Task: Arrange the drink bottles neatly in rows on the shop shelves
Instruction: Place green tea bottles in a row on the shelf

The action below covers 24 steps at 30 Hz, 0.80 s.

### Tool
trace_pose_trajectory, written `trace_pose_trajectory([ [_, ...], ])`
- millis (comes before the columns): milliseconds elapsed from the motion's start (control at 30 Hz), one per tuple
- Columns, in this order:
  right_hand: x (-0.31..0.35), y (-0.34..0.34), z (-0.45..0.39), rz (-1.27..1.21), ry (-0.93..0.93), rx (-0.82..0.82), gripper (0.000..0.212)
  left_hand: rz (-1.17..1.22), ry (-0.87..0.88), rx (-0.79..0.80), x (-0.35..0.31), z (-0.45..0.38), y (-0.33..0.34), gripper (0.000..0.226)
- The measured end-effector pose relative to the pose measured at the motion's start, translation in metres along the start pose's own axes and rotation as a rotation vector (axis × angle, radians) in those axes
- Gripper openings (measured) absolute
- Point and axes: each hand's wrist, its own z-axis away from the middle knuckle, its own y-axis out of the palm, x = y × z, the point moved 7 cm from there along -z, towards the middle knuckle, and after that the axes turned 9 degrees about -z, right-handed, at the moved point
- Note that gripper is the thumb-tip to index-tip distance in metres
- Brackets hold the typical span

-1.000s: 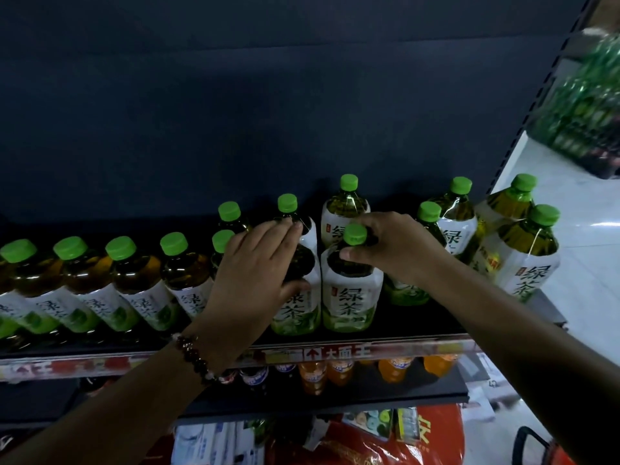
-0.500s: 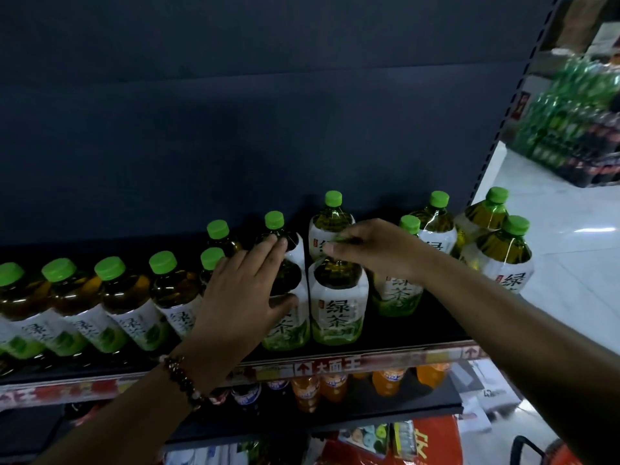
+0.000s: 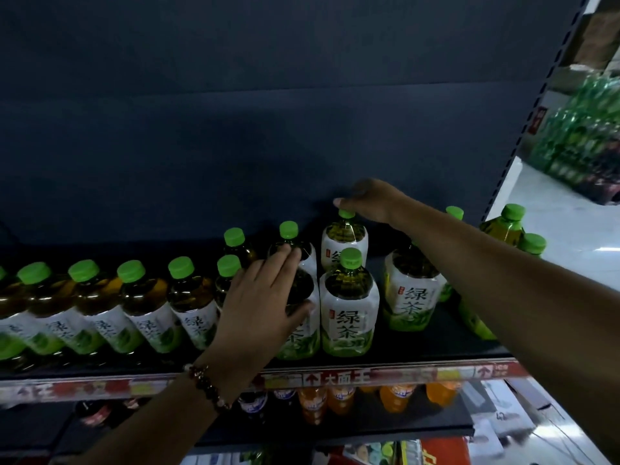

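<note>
A dark shop shelf runs across the lower half of the frame, backed by a plain dark panel, with a red price strip along its front edge. Your left hand, wearing a beaded bracelet at the wrist, lies over a green tea bottle at centre frame, fingers straight along its shoulder and thumb spread onto the label (a flat resting touch, not a clasp). Just right of it stands a front bottle, upright and touching its neighbour. Your right hand reaches to the back row, above centre, its fingertips curled down onto the green cap of the rear bottle, pinching it from above. To the left of the frame, a row of 4 green-capped bottles leans in line, labels facing forward. Further bottles stand at the right, partly hidden behind your forearm. Orange drinks sit on the shelf below, lower centre.
</note>
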Motion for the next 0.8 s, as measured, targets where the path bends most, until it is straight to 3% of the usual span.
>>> trace_pose_trajectory([
  [100, -0.007, 0.018, -0.009, 0.111, 0.022, 0.076, 0.049, 0.006, 0.003, 0.046, 0.0, -0.001, 0.002, 0.08],
  [167, -0.012, 0.02, -0.013, 0.154, 0.01, 0.028, 0.045, 0.037, 0.007, 0.08, -0.002, -0.002, 0.003, 0.08],
  [367, -0.01, 0.024, -0.009, 0.138, -0.053, 0.128, 0.028, 0.031, -0.009, 0.065, 0.0, -0.001, 0.002, 0.079],
  [633, -0.01, 0.026, 0.007, 0.076, -0.068, 0.173, 0.028, 0.083, 0.003, 0.085, -0.001, -0.001, 0.0, 0.081],
  [733, -0.013, 0.027, 0.014, 0.027, -0.056, 0.175, 0.037, 0.115, 0.005, 0.102, -0.001, 0.0, -0.002, 0.081],
  [800, -0.012, 0.027, 0.027, -0.07, -0.034, 0.224, 0.062, 0.113, 0.002, 0.1, 0.0, 0.0, -0.001, 0.081],
])
